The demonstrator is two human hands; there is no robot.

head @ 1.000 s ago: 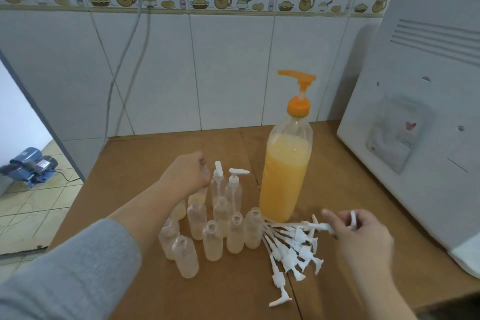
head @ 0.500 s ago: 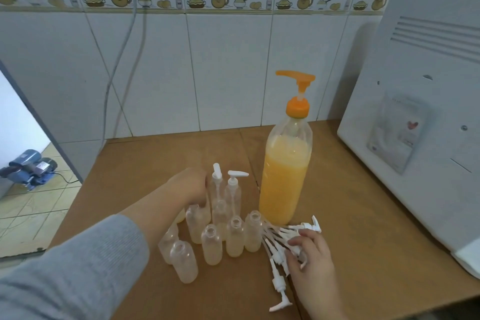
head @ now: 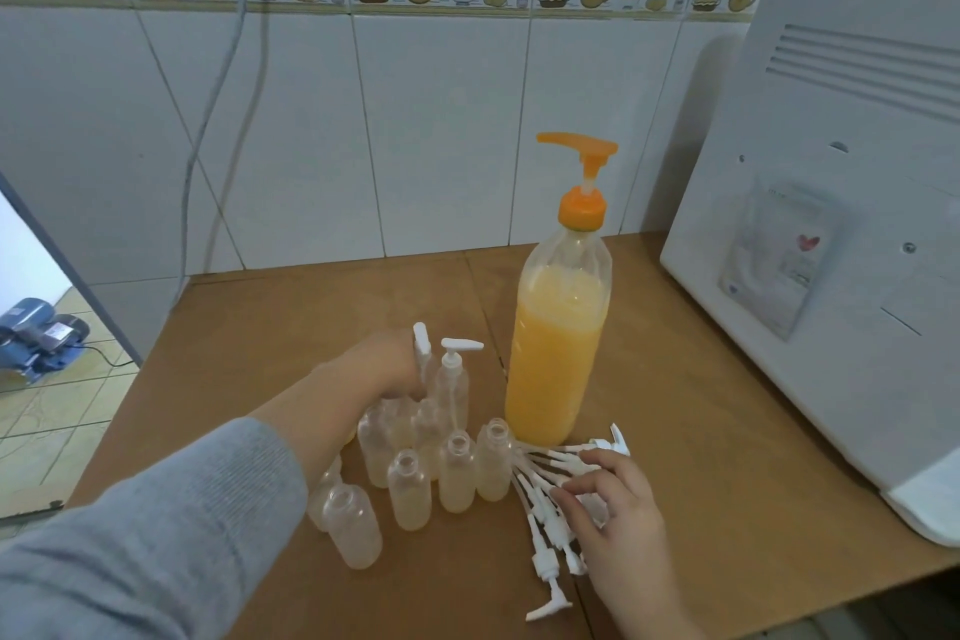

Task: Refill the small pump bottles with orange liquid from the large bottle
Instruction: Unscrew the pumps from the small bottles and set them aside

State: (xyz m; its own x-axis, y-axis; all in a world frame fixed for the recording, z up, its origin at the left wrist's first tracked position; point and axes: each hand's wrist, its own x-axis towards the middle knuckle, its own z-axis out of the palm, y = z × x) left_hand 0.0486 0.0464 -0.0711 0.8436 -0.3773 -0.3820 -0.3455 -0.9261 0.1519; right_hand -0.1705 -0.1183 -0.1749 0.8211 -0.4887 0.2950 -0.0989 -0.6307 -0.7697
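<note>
The large bottle (head: 558, 364), mostly full of orange liquid and topped by an orange pump, stands upright on the brown table (head: 701, 431). Left of it is a cluster of small clear bottles (head: 457, 476), several open-necked, two at the back (head: 453, 379) with white pumps fitted. My left hand (head: 376, 369) is closed around a small bottle at the back of the cluster, which it mostly hides. My right hand (head: 615, 509) lies on the fanned pile of loose white pump heads (head: 540, 530), with its fingers curled and apart, its fingertips touching the stems.
A large white appliance (head: 831, 224) fills the table's right side. The tiled wall (head: 415, 120) stands close behind, with cables hanging at the left. The table's left edge drops to the floor, where a blue machine (head: 36, 333) sits.
My right hand, raised beside the pile with a white piece a second ago, has come down onto the pump heads. My left hand stays on the back of the cluster.
</note>
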